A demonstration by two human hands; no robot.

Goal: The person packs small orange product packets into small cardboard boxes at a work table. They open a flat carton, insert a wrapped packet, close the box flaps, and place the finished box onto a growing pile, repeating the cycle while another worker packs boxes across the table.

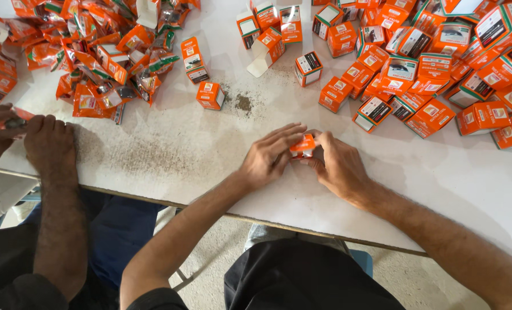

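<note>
Near the middle of the frame, a little below center, the person's two hands meet over one small orange box point(303, 145) that sits on the white table point(198, 155). The left hand point(267, 155) lies flat on the left side of this box, its fingers straight and close together, with the fingertips resting on the top of the box. The right hand point(339, 166) comes from the right side, its fingers curled around the box and its thumb pressed on the near edge, so the box is pinched between both hands. Most of the box is hidden by the fingers; only an orange and white face shows between them. In the upper right of the frame there is a big heap of closed orange cartons point(434, 63), many lying on their sides and touching each other. One open carton point(266, 50) with its white flap lifted stands in the upper middle, and one single carton point(210, 95) stands apart, just left of a patch of dark dust point(243, 103) on the table. In the upper left lies a pile of crumpled orange plastic packets point(95, 51). At the left edge, a co-worker's hands point(26, 135) rest on the table border and pinch a small packet point(15, 121); their fingers are bent, but how exactly they grip it I cannot tell. The near table edge runs across the lower part of the frame.
</note>
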